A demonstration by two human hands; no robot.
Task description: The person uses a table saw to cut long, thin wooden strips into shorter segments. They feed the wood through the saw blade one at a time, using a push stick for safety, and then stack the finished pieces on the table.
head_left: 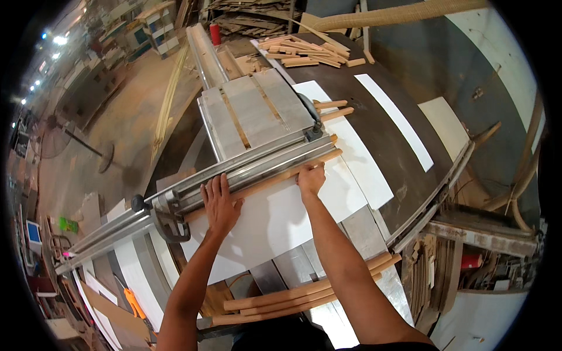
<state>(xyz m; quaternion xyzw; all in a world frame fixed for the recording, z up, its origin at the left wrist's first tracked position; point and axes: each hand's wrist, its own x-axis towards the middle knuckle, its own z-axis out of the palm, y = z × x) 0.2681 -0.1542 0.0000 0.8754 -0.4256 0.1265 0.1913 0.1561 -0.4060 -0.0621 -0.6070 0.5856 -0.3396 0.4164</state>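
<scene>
A long wooden strip (pixel 266 182) lies along the near side of a metal fence (pixel 257 167) on a sliding table saw. My left hand (pixel 221 206) rests across the fence and strip, its fingers stretched out and its thumb apart. Further right, my right hand (pixel 311 178) is closed at the strip near its right end; its fingertips are partly hidden. Under both hands is a white board (pixel 263 234). Two short wooden pieces (pixel 336 111) stick out beyond the fence, beside a dark curved handle (pixel 309 108).
Several long wooden strips (pixel 281 301) lie close to my body, beneath my right forearm. Cut wooden pieces (pixel 310 51) are heaped at the far end of the dark tabletop (pixel 404 193). A black clamp handle (pixel 172 225) juts out left. An orange-handled tool (pixel 134 303) lies lower left.
</scene>
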